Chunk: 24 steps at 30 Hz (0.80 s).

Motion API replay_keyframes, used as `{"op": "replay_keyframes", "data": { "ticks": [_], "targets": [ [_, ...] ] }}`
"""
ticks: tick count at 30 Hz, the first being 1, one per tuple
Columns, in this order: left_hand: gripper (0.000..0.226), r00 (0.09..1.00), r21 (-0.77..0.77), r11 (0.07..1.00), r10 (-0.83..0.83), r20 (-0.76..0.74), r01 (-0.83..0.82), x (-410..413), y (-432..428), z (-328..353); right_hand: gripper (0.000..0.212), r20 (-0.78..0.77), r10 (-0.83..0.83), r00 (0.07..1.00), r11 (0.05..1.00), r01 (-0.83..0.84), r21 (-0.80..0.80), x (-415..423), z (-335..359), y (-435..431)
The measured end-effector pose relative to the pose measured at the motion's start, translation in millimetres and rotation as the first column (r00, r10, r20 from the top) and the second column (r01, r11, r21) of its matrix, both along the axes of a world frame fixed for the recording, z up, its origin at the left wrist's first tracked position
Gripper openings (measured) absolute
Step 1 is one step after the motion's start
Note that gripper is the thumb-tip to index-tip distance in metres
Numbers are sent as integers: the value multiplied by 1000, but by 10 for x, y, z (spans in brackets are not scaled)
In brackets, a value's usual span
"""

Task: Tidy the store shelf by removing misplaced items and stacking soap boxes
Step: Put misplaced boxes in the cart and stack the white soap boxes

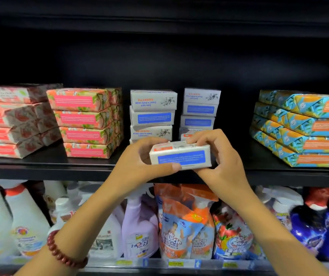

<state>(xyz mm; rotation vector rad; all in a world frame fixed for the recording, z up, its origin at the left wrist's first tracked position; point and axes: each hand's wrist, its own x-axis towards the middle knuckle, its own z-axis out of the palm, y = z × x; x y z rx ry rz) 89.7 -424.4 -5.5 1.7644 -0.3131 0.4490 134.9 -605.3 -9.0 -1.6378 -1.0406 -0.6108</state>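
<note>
Head view: my left hand [139, 158] and right hand [222, 156] grip the soap box [180, 157]; I'd keep it level, seating it flush on the white stack [152, 116].

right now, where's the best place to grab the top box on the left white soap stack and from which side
Take the top white box by its two short ends, reaching in from the front. It lies flat, long face forward, with narrow open gaps toward the pink stack and the right white stack, so there should be room to pinch either end.
</note>
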Motion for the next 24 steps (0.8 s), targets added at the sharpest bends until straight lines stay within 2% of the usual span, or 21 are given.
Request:
{"op": "replay_keyframes", "data": {
  "ticks": [4, 6, 9, 11, 14, 18, 21, 24],
  "targets": [
    [70, 992, 37, 993, 105, 76, -108, 0, 137, -65, 38, 58, -66, 996, 990, 73, -119, 79, -82, 16],
    [73, 981, 79, 980, 174, 89, -181, -21, 248, -63, 45, 70, -146, 987, 969, 157, -192, 129, -100, -41],
    [71, 962, 210, 939, 261, 76, -271, -49, 399, -18, 47, 93, -263, 960, 906, 279, -318, 209, -112, -160],
    [69, 953, 307, 902, 295, 70, -302, -24, 459, -14, 45, 85, -293, 952, 860, 301, -412, 241, -142, -208],
    [65, 944, 377, 866, 313, 100, -327, 32, 499, -62, 41, 70, -313, 947, 841, 310, -443, 264, -202, -223],
    [76, 899, 511, 740, 340, 277, -437, 44, 520, -115, 40, 79, -333, 940, 838, 333, -433, 281, -236, -223],
    [60, 835, 539, 651, 304, 459, -534, 26, 512, -131, 38, 102, -345, 933, 830, 354, -431, 275, -250, -218],
    [44, 817, 564, 623, 232, 529, -542, 43, 473, -156, 36, 128, -360, 924, 816, 378, -438, 282, -270, -218]
  ]
}}
